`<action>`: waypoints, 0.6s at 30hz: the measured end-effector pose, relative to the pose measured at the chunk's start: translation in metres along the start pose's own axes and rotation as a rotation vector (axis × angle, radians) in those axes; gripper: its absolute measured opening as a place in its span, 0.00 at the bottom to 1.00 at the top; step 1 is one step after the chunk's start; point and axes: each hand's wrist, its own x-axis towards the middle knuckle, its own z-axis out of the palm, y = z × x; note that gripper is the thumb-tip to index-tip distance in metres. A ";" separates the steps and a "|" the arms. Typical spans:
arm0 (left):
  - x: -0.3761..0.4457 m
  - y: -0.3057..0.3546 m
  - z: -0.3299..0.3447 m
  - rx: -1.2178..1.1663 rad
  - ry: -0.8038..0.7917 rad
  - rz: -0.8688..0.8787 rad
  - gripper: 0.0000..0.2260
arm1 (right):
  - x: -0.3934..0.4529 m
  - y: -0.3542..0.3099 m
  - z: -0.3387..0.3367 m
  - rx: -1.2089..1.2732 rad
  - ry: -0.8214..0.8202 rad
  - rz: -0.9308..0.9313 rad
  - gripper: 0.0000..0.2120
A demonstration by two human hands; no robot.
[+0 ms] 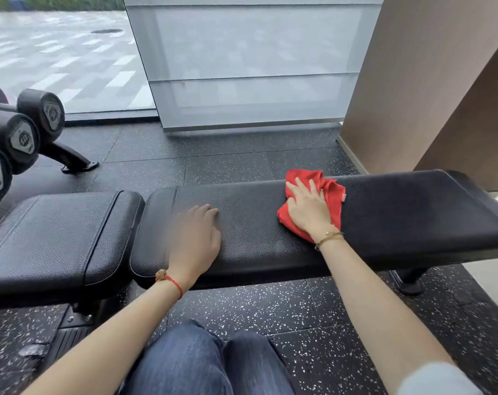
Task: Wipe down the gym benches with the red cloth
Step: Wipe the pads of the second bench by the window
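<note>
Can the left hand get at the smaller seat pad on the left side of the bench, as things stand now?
Probably yes. The left hand rests flat on the long pad, close to the gap before the seat pad, and nothing lies between them. The right hand presses the red cloth farther right, out of the way.

Cloth (334, 195) on bench (413, 218) right half — dumbbells (22, 138) (racked) far left.

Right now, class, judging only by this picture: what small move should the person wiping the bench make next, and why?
Probably slide the right hand, which presses the red cloth flat on the long bench pad, further right. The cloth lies mid-pad, with a bare stretch beyond it to the right. The left hand rests on the pad, bracing.
</note>
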 end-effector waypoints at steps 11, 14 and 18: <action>0.001 -0.006 0.001 -0.026 0.000 0.013 0.20 | -0.080 -0.037 0.021 0.062 -0.042 -0.420 0.24; 0.000 -0.005 0.002 -0.019 0.000 0.011 0.19 | -0.077 0.008 0.009 0.083 -0.011 -0.313 0.23; 0.000 -0.002 0.001 -0.002 0.007 -0.003 0.22 | -0.032 0.040 -0.007 0.049 0.034 -0.039 0.23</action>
